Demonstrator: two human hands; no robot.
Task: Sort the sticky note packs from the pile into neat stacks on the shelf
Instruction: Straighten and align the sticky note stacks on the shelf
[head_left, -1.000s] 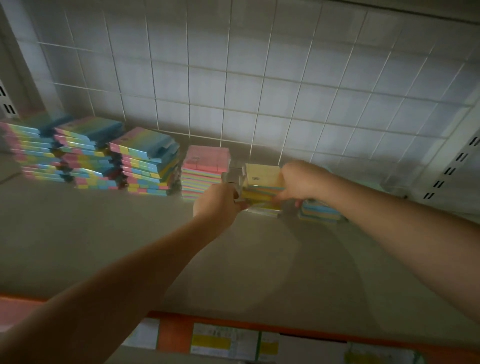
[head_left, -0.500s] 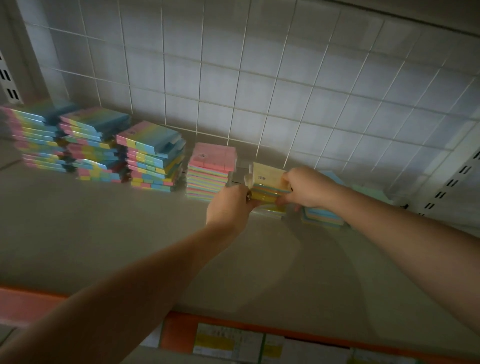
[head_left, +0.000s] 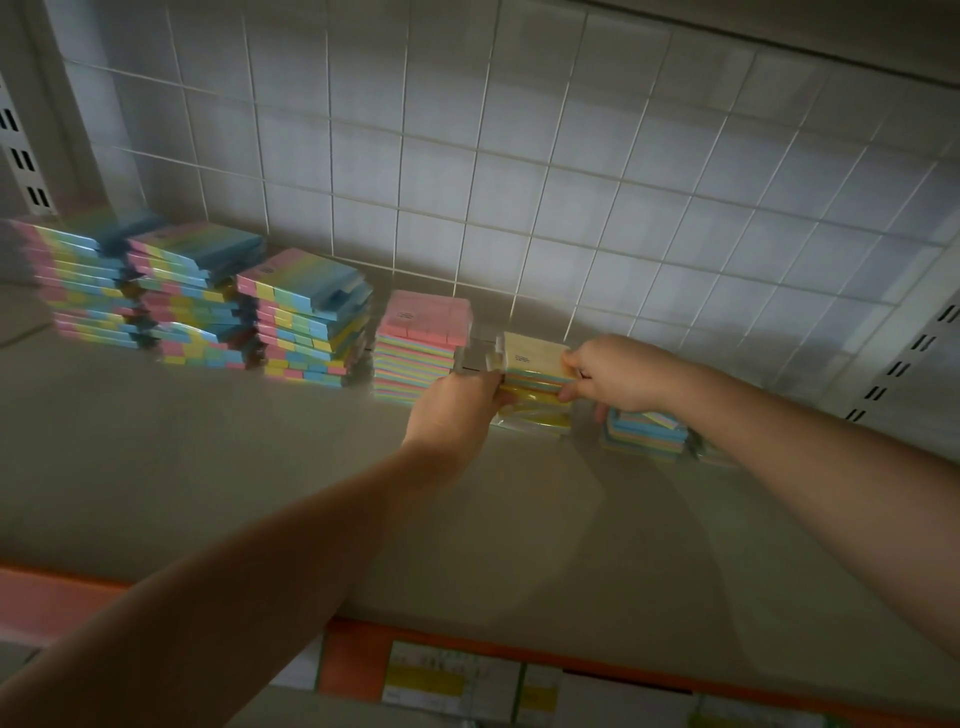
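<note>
A small stack of yellow-topped sticky note packs (head_left: 535, 364) in clear wrap stands at the back middle of the shelf (head_left: 208, 457). My left hand (head_left: 457, 410) grips its left side and my right hand (head_left: 618, 374) pinches its right side and top edge. A pink-topped stack (head_left: 423, 343) stands just to its left. Behind my right hand lies a low pile of blue and pastel packs (head_left: 647, 434), partly hidden by my wrist.
Three taller stacks of rainbow-striped packs (head_left: 306, 317) line the back left of the shelf. A white wire grid (head_left: 519, 182) backs the shelf. Slotted uprights (head_left: 904, 358) stand at the right. An orange front rail with price labels (head_left: 431, 680) runs below.
Both hands stay on the yellow-topped stack, which has barely shifted on the shelf. The view has moved slightly.
</note>
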